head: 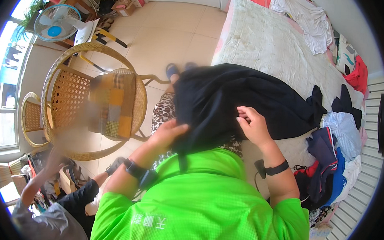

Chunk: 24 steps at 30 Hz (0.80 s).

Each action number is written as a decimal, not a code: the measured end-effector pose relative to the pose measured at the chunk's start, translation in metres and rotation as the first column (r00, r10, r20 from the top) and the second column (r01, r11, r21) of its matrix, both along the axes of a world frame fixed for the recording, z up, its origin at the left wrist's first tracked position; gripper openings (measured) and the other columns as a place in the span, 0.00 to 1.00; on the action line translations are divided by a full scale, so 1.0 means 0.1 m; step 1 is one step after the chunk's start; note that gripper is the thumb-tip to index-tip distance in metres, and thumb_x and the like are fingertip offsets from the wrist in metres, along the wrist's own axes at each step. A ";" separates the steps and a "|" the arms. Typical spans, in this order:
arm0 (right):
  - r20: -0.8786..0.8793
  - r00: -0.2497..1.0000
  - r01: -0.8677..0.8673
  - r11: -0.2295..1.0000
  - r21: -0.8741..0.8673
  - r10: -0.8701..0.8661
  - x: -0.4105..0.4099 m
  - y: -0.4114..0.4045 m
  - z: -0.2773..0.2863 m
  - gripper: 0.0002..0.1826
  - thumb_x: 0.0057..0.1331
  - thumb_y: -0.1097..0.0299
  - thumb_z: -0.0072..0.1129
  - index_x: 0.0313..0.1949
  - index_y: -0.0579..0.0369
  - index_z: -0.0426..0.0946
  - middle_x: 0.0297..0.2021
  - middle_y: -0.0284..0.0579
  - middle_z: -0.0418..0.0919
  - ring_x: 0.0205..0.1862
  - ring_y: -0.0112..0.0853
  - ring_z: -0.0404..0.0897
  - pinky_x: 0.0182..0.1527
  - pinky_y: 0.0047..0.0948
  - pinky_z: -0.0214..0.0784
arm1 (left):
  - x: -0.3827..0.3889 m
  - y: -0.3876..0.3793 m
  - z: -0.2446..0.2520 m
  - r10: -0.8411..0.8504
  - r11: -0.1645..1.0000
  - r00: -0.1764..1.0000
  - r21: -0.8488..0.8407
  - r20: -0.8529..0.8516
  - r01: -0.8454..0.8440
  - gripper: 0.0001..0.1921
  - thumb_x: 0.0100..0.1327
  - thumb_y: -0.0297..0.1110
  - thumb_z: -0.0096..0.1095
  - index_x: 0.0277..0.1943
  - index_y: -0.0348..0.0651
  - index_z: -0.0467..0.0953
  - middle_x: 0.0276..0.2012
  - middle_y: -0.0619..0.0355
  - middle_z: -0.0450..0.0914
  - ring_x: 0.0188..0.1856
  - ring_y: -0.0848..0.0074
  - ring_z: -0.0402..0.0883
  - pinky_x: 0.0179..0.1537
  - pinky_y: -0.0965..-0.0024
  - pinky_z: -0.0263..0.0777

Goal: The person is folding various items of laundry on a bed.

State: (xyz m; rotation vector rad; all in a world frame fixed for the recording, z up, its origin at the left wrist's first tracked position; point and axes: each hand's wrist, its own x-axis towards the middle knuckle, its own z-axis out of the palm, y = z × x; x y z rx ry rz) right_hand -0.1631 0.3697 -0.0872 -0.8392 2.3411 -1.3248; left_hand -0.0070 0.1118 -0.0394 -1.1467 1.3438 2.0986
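Note:
A large black cloth garment lies across my lap and over the edge of the bed, its far end narrowing toward the right. My left hand grips the garment's near left edge, thumb on top; its fingers are partly hidden. A narrow dark strip hangs below it against my green shirt. Over the middle of the garment is my right hand, fingers loosely curled and apart from the thumb, with nothing visible in it. Whether its fingertips touch the cloth is unclear.
A bed with a pale quilt extends ahead and right, with piled clothes along its right side. To my left stands a rattan chair with a patchwork cushion. Beyond it is a fan. Another person sits at lower left.

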 end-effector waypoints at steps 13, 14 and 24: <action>-0.190 0.937 -0.268 0.952 0.149 0.294 -0.13 -0.31 0.61 0.34 0.52 0.65 0.69 0.59 0.57 0.68 0.54 0.50 0.73 0.55 0.45 0.69 0.57 0.39 0.61 | -0.59 -0.30 0.50 0.066 0.768 0.765 -0.456 -0.641 -0.449 0.08 0.68 0.29 0.56 0.47 0.36 0.75 0.35 0.62 0.77 0.36 0.81 0.74 0.41 0.79 0.70; -0.203 0.943 -0.213 0.948 0.236 0.263 -0.12 -0.18 0.41 0.35 0.50 0.66 0.69 0.59 0.56 0.69 0.56 0.50 0.71 0.57 0.45 0.67 0.59 0.40 0.59 | -0.53 -0.39 0.46 0.112 0.716 0.708 -0.438 -0.697 -0.544 0.08 0.68 0.27 0.55 0.48 0.36 0.74 0.37 0.61 0.78 0.39 0.80 0.75 0.43 0.78 0.71; -0.590 0.734 0.673 0.472 0.569 -0.336 -0.44 1.67 -0.97 0.40 0.45 0.73 0.68 0.61 0.47 0.64 0.60 0.44 0.64 0.60 0.45 0.64 0.58 0.48 0.58 | 0.85 -1.78 0.83 -0.107 0.707 0.652 -0.519 -0.750 -0.481 0.17 0.72 0.36 0.42 0.53 0.34 0.72 0.51 0.50 0.79 0.53 0.64 0.78 0.57 0.60 0.72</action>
